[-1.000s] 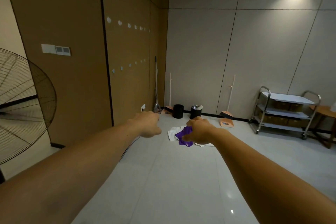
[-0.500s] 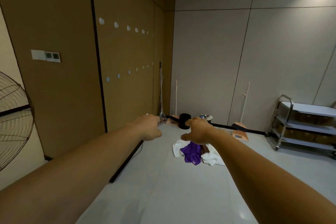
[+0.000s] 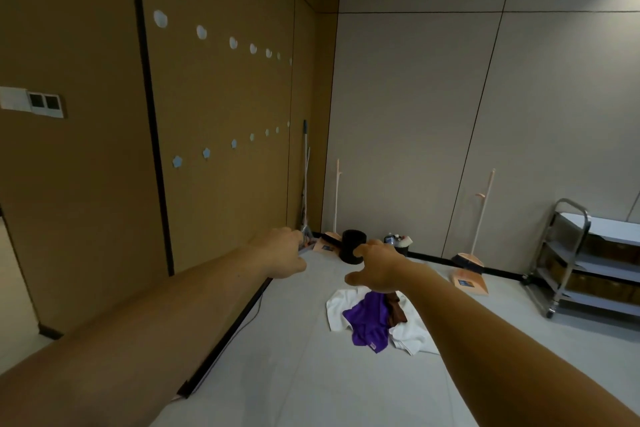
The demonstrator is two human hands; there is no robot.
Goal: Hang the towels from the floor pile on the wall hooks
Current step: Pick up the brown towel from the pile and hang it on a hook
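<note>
A single wide-angle view comes from the person's head, at standing height, facing forward and tilted down over the floor (image 3: pixel 294 378) toward the towel pile (image 3: pixel 367 322), which sits just below mid-frame and some way off. Both forearms run in from the bottom corners, with the left hand (image 3: pixel 280 253) up-left of the pile and the right hand (image 3: pixel 377 269) directly above it. The hook wall (image 3: pixel 214 97) recedes left of the pile, and a cart (image 3: pixel 568 253) is cut off at the frame edge to its right.
</note>
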